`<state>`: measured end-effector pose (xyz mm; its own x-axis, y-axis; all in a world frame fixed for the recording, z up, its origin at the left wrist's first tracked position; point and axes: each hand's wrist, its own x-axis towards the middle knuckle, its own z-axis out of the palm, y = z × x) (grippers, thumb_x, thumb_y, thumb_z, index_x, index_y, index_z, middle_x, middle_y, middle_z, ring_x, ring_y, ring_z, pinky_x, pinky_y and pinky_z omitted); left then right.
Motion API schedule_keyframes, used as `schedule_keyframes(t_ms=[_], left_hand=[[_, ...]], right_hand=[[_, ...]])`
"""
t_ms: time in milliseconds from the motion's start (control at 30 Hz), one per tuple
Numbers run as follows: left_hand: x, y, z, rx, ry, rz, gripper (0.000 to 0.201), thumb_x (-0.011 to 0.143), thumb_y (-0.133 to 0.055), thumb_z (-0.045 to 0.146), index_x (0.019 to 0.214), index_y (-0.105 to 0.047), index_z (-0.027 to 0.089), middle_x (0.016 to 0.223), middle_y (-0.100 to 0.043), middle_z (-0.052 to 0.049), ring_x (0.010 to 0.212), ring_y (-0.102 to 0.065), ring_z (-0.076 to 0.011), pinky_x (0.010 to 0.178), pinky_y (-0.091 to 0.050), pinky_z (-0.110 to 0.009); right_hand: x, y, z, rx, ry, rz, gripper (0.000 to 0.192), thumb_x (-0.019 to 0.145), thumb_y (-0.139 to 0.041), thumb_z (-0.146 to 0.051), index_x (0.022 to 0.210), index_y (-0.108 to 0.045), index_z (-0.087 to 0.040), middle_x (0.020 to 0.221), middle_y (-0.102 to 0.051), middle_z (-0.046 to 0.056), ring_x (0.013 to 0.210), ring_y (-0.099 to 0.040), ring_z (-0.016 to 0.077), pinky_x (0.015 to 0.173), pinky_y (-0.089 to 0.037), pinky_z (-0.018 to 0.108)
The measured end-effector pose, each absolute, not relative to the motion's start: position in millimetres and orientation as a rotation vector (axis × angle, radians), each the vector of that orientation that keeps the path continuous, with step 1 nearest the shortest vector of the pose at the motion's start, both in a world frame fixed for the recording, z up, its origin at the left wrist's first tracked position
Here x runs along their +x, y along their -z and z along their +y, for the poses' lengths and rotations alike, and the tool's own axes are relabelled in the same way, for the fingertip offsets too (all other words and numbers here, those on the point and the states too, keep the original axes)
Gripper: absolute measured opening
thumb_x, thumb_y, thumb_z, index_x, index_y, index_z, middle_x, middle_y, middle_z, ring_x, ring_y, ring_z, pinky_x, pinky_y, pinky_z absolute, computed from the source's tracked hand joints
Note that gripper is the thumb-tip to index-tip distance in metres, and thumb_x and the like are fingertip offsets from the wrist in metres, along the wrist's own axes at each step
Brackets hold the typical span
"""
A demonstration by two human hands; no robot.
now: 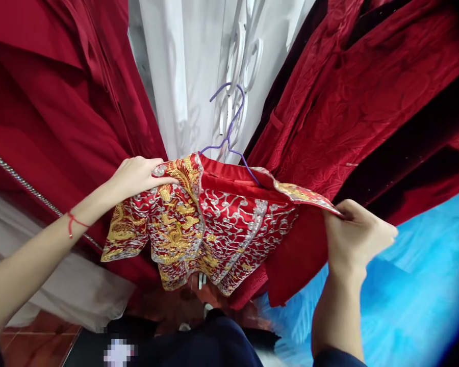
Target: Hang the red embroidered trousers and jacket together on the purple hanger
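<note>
Left hand and right hand hold a red jacket between them, its gold and silver embroidery spread across the gap and its lower part hanging below the level of both. Beyond the left hand and under that forearm falls a plain red garment with a glittering trim, and below the forearm lies some pale fabric. A red string bracelet circles the left wrist. The left hand is partly closed, pinching the jacket at its shoulder, with some of the fingers hidden. Between the hands and above them, a purple hanger rises from the jacket's neck; its hook overlaps one of the white rings on a white panel, and whether it catches there I cannot tell. The right hand is clenched around the edge of the jacket's front, drawing it outward so the plain red lining shows. Behind and above the right hand hangs a patterned red garment; to its right and below, fluffy blue fabric.
</note>
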<state>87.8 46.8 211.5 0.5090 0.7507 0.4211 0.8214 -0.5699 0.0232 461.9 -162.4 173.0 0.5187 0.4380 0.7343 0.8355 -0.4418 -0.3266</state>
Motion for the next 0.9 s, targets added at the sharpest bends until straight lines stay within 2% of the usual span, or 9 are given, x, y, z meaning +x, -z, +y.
schedule_keyframes(t_ms=[100,200,333,433,500,567,633,733,900], left_hand=[[92.5,-210.4,44.4,-2.581,0.586,-1.381,0.054,0.077,-0.059,0.077,0.070,-0.057,0.023,0.057,-0.059,-0.003,0.057,-0.058,-0.0215,0.056,-0.030,-0.029],[93.1,-210.9,45.2,-2.598,0.520,-1.380,0.055,0.080,-0.056,0.077,0.073,-0.058,0.022,0.060,-0.061,-0.003,0.058,-0.058,-0.0215,0.056,-0.032,-0.029],[96.1,-207.2,39.1,-2.605,0.589,-1.283,0.056,0.079,-0.061,0.073,0.098,-0.064,0.020,0.082,-0.071,-0.007,0.072,-0.065,-0.0253,0.065,-0.042,-0.033],[116.6,-189.9,17.7,-2.415,1.055,-0.988,0.051,0.082,-0.070,0.053,0.119,-0.061,0.019,0.108,-0.072,-0.011,0.096,-0.067,-0.0282,0.084,-0.047,-0.040],[142.3,-173.0,-1.7,-2.245,1.323,-0.680,0.031,0.085,-0.069,0.032,0.114,-0.063,0.023,0.106,-0.074,-0.006,0.097,-0.067,-0.0235,0.089,-0.046,-0.039],[172.6,-158.6,-18.0,-2.184,1.334,-0.348,0.018,0.087,-0.067,0.020,0.104,-0.066,0.026,0.096,-0.075,0.001,0.089,-0.067,-0.0174,0.085,-0.046,-0.034],[200.5,-152.7,-25.5,-2.164,1.314,-0.320,0.014,0.088,-0.067,0.023,0.102,-0.068,0.023,0.099,-0.076,-0.001,0.088,-0.067,-0.0176,0.085,-0.046,-0.035],[228.7,-163.0,-18.9,-2.118,1.347,-0.480,0.026,0.092,-0.065,0.037,0.110,-0.069,0.019,0.111,-0.074,-0.009,0.100,-0.066,-0.0234,0.090,-0.046,-0.040],[252.8,-199.0,5.0,-2.188,1.178,-0.482,0.038,0.096,-0.055,0.047,0.115,-0.068,0.017,0.123,-0.069,-0.013,0.117,-0.060,-0.0294,0.104,-0.040,-0.050]], right_hand=[[427.9,-145.0,-156.3,-2.125,0.800,-1.136,0.030,0.090,-0.047,-0.034,0.063,-0.052,-0.023,0.057,-0.057,0.005,0.049,-0.044,0.0176,0.051,-0.024,0.031],[397.7,-105.0,-138.6,-2.168,0.707,-1.419,0.026,0.091,-0.048,-0.028,0.071,-0.061,-0.019,0.061,-0.060,0.002,0.044,-0.039,0.0112,0.049,-0.017,0.027],[405.6,-85.0,-131.4,-2.006,0.670,-1.352,0.033,0.095,-0.046,-0.031,0.067,-0.059,-0.017,0.060,-0.058,0.001,0.047,-0.041,0.0091,0.050,-0.020,0.024],[425.8,-95.5,-142.5,-1.863,0.648,-1.253,0.038,0.094,-0.046,-0.032,0.058,-0.049,-0.019,0.051,-0.048,-0.002,0.045,-0.034,0.0082,0.050,-0.022,0.023],[431.2,-103.2,-148.9,-1.808,0.591,-1.225,0.039,0.092,-0.046,-0.031,0.056,-0.044,-0.019,0.049,-0.040,-0.004,0.043,-0.028,0.0075,0.049,-0.022,0.023],[430.0,-107.7,-151.6,-1.775,0.530,-1.208,0.040,0.092,-0.047,-0.033,0.055,-0.041,-0.020,0.048,-0.034,-0.006,0.043,-0.024,0.0072,0.048,-0.022,0.024],[427.4,-110.1,-151.6,-1.750,0.480,-1.186,0.043,0.093,-0.048,-0.036,0.053,-0.040,-0.020,0.048,-0.030,-0.006,0.045,-0.023,0.0072,0.048,-0.022,0.024],[429.4,-115.0,-149.8,-1.710,0.385,-1.138,0.046,0.093,-0.050,-0.041,0.053,-0.041,-0.020,0.051,-0.025,-0.006,0.046,-0.023,0.0071,0.048,-0.021,0.024],[444.6,-132.1,-146.1,-1.611,0.140,-1.046,0.055,0.091,-0.051,-0.050,0.051,-0.026,-0.023,0.049,-0.022,-0.006,0.046,-0.020,0.0064,0.044,-0.016,0.025]])
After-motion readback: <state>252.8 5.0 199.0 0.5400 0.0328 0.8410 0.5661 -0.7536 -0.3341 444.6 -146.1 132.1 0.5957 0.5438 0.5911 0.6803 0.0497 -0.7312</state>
